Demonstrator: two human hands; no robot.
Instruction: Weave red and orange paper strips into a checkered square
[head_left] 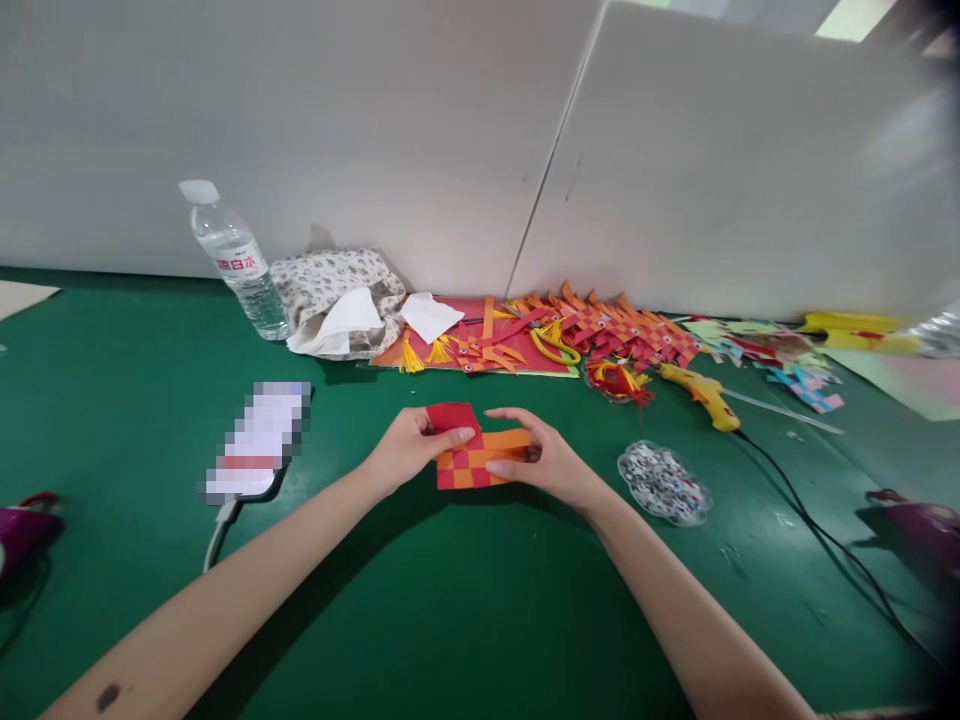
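A red and orange woven paper piece (466, 468) is held up over the green table, between my two hands. Its lower part shows a checkered weave, with a plain red part at the upper left and orange strips at the right. My left hand (409, 447) pinches the red part, its thumb lying across the front. On the other side my right hand (544, 460) grips the orange strip ends, thumb in front; its index finger is stretched out above the paper.
A phone (259, 440) with a cable lies at the left. Behind stand a water bottle (238, 262) and a tissue pack (341, 300). Woven paper pieces (622, 330) line the wall. Rightward are a yellow glue gun (701, 394), its black cord and a dish of small googly eyes (664, 483).
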